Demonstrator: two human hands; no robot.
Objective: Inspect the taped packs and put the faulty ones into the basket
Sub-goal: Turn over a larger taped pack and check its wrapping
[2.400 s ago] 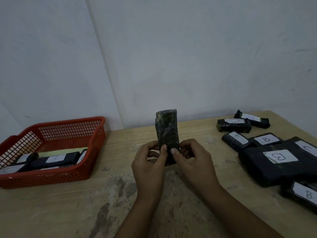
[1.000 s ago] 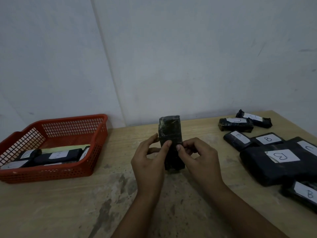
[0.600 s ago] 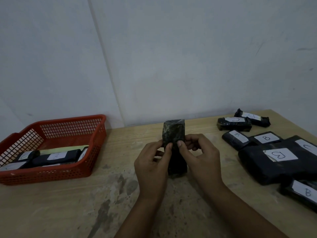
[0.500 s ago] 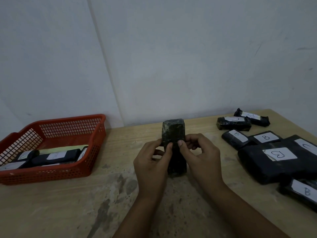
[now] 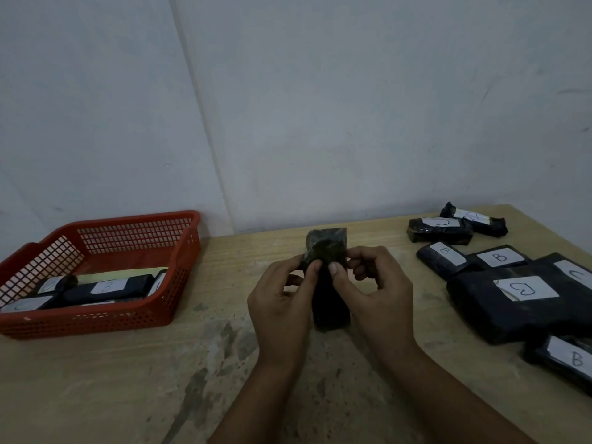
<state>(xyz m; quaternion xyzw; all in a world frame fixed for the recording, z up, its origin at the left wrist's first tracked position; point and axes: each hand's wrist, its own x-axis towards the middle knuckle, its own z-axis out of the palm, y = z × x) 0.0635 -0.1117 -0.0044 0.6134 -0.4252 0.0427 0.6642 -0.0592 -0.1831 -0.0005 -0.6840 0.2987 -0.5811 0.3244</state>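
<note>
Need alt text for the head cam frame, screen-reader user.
Two hands, left hand and right hand, hold a dark taped pack upright over a wooden table, thumbs pressed on its front. A red basket at left holds labelled packs; more labelled packs lie at right.

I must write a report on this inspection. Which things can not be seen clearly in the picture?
All in the head view:
- Held pack: its middle is hidden by the thumbs of the left hand and right hand; no label shows, and any tape fault is too dark to judge.
- Packs in the red basket: partly hidden by its near wall; labels unreadable.
- Pack at the right edge: cut off by the frame.
</note>
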